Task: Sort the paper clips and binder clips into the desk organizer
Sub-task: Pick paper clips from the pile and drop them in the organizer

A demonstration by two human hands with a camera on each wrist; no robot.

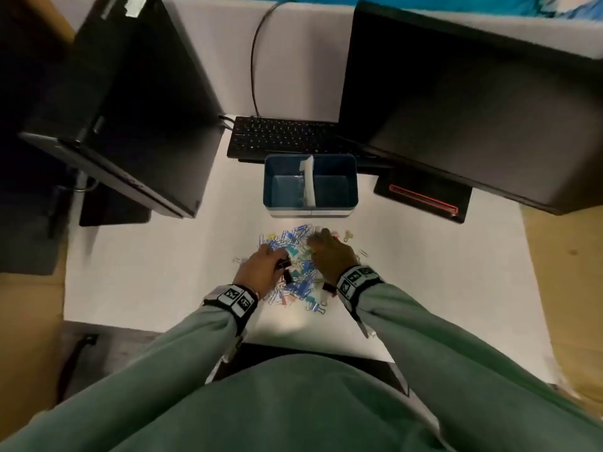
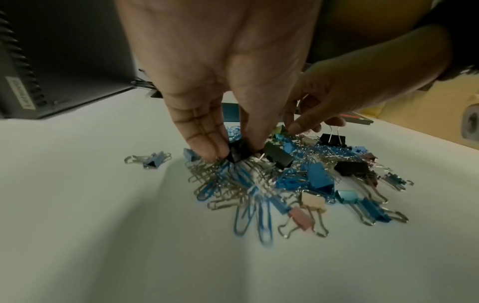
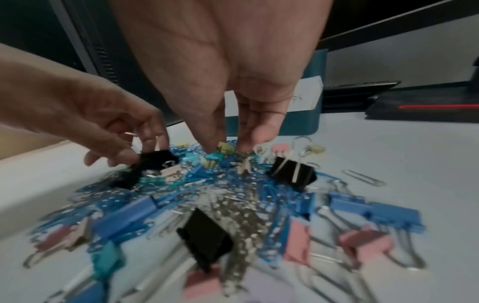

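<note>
Left hand (image 2: 207,82) pinches a black clip (image 2: 237,152) in the pile; right hand (image 3: 223,82) fingers reach down, w/ nothing held yet. Clips are light, hard & tangly; grab the body.

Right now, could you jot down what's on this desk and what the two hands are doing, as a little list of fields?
Pile: mixed paper clips and binder clips heaped on the white desk
Organizer: blue desk organizer behind the pile, two compartments, both look empty
Left hand: left hand pinches a black binder clip in the pile
Right hand: right hand fingertips down at small clips; grip unclear
Around: keyboard, dark monitors
</note>
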